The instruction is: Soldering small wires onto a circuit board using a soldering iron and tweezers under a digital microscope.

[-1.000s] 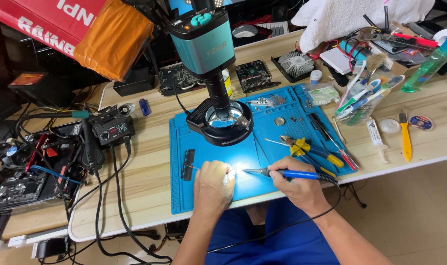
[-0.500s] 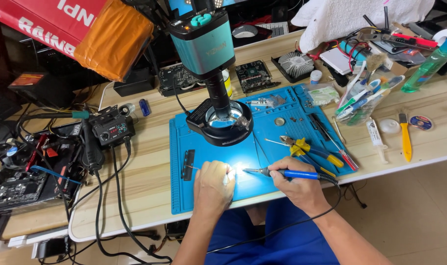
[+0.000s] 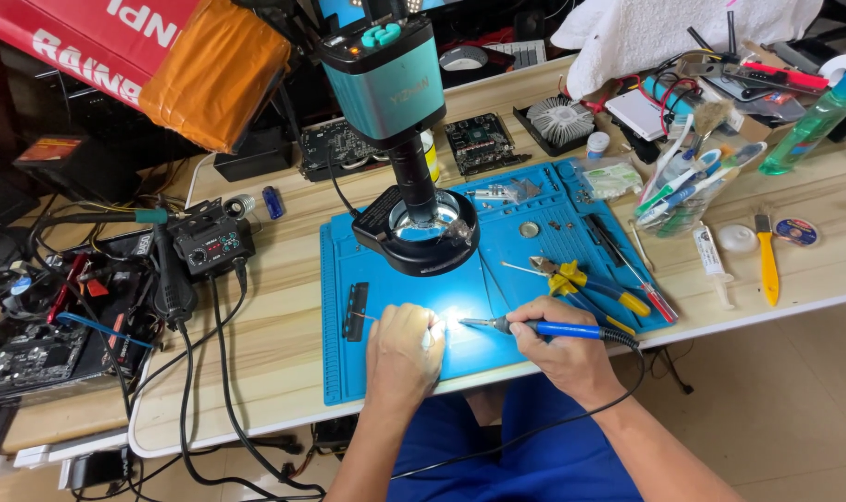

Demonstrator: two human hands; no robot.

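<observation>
My right hand [image 3: 562,346] grips a blue-handled soldering iron [image 3: 553,328], its metal tip pointing left into a brightly lit spot on the blue work mat [image 3: 386,279]. My left hand [image 3: 402,355] rests curled on the mat just left of that spot, pinching something small and thin; what it holds is hidden by glare and fingers. A teal microscope camera with a ring light [image 3: 413,223] stands above the mat, beyond both hands. The iron's black cord [image 3: 571,418] trails down past my right wrist.
Yellow-handled pliers [image 3: 581,279] and screwdrivers [image 3: 627,270] lie right of my hands. A small black part [image 3: 356,311] sits on the mat's left side. A soldering station [image 3: 214,246] with cables stands at left, circuit boards [image 3: 478,139] and a cup of tools [image 3: 683,186] farther back.
</observation>
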